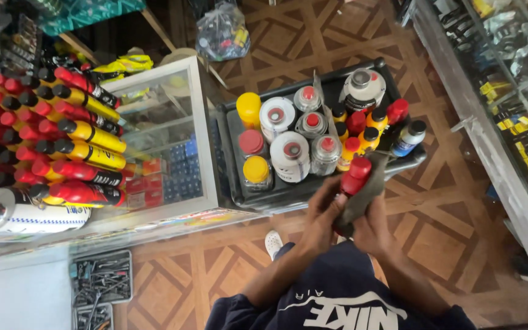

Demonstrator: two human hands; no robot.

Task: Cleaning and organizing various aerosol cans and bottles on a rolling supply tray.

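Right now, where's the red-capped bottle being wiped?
In the head view, right of centre: the red-capped bottle is held with a grey cloth between the left hand and right hand, just in front of the black tray.

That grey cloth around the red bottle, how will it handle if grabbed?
The grey cloth drapes and folds around the red-capped bottle, so probably floppy and light. Left hand and right hand bunch it easily; it likely won't roll or slip.
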